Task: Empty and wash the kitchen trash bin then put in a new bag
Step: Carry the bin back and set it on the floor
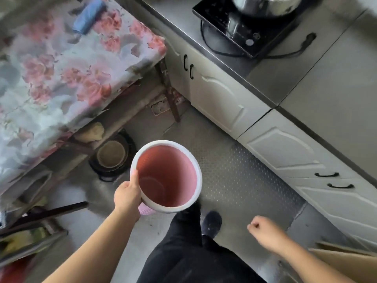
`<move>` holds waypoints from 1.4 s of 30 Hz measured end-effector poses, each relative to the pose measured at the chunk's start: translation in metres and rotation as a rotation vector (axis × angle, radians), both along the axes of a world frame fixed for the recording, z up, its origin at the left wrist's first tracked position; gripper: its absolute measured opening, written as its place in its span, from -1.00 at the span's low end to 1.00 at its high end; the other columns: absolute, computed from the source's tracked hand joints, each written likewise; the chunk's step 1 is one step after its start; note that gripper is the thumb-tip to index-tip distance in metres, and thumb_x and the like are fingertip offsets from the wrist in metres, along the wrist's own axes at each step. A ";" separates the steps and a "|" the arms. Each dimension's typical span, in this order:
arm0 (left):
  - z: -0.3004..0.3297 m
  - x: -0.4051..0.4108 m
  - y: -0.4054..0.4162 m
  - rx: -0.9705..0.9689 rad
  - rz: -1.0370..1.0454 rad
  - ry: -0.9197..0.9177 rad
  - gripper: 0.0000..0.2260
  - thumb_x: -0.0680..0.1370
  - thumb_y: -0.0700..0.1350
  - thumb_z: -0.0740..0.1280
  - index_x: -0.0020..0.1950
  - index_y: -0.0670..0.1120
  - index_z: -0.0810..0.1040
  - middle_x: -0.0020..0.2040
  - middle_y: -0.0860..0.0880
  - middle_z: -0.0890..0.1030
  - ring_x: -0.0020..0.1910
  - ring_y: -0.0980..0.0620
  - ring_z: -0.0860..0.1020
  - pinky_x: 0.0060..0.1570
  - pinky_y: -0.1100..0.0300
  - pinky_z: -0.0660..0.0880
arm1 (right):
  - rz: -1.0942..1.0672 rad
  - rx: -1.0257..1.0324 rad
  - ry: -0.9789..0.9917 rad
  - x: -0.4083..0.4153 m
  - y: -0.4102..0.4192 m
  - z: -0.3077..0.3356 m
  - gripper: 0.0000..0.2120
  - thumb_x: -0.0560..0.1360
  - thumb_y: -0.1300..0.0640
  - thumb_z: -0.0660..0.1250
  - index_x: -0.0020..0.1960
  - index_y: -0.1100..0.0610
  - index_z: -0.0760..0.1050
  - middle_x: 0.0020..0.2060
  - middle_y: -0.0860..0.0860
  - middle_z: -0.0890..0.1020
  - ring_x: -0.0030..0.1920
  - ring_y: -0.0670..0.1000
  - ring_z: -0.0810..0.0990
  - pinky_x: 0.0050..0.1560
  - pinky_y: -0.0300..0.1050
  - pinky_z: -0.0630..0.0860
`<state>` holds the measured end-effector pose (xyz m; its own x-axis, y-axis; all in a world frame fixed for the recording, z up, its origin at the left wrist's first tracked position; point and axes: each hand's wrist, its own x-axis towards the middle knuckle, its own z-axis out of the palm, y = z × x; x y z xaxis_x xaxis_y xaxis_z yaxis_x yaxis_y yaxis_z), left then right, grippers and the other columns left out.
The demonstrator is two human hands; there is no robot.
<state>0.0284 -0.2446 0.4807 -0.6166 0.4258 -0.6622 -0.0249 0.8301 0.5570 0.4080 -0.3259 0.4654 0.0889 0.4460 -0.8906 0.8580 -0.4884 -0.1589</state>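
**Kid:** What are the hands doing?

**Helper:** Start close. The right hand (263,227) hangs free by the leg with its fingers curled in and nothing in them. The left hand (127,193) holds the trash bin (166,176) by its white rim, thumb over the top and fingers under, so the bin stays up off the floor (234,176).

**Kid:** Why hold it that way?

**Helper:** One hand on the rim is enough, I think, because the bin has no bag and no trash in it. It is pink inside and looks bare, though the picture is too blurry to tell if it is wet.

**Kid:** What is farther away?

**Helper:** Under the table sits a round pan (111,154). On the flowered table (51,78), near its far edge, lies a blue roll (89,15). It may be the new bags, set within reach. On the counter (316,68), at its far edge, a metal pot (265,5) sits on a black cooker (244,27).
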 end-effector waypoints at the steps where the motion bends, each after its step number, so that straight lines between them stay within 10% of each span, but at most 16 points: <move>1: -0.015 -0.001 0.008 -0.006 0.042 -0.046 -0.40 0.47 0.39 0.27 -0.21 -0.19 0.50 -0.20 -0.15 0.54 -0.18 -0.16 0.55 -0.04 -0.10 0.63 | 0.038 -0.004 0.003 -0.010 0.017 -0.005 -0.75 0.61 -0.03 0.20 -0.10 0.12 0.51 -0.30 -0.05 0.57 -0.30 -0.04 0.51 -0.27 -0.11 0.36; 12: -0.223 -0.008 0.123 0.042 0.247 -0.391 -0.71 0.56 0.04 0.38 0.06 -0.20 0.61 -0.12 -0.08 0.76 -0.18 0.00 0.75 -0.26 0.13 0.66 | 0.349 0.011 0.110 -0.092 0.148 -0.180 -0.81 0.58 -0.04 0.17 -0.16 -0.02 0.44 -0.29 -0.13 0.51 -0.30 -0.12 0.45 -0.38 -0.23 0.28; 23: -0.435 0.016 0.187 0.095 0.342 -0.492 -0.89 0.53 -0.18 0.41 0.04 -0.14 0.60 -0.14 -0.03 0.75 -0.02 -0.03 0.70 -0.23 0.15 0.65 | 0.661 -0.014 0.247 -0.098 0.218 -0.343 -0.75 0.61 -0.07 0.10 -0.07 0.04 0.45 -0.04 -0.01 0.53 -0.02 0.08 0.53 0.02 0.07 0.52; 42: -0.533 0.020 0.218 0.115 0.292 -0.554 -0.86 0.56 -0.26 0.30 -0.07 -0.10 0.64 -0.18 0.02 0.75 -0.12 0.08 0.69 -0.17 0.14 0.62 | 0.785 -0.015 0.263 -0.096 0.270 -0.379 -0.75 0.58 -0.17 0.10 -0.10 -0.01 0.34 -0.08 -0.04 0.51 -0.07 0.07 0.46 -0.03 0.02 0.43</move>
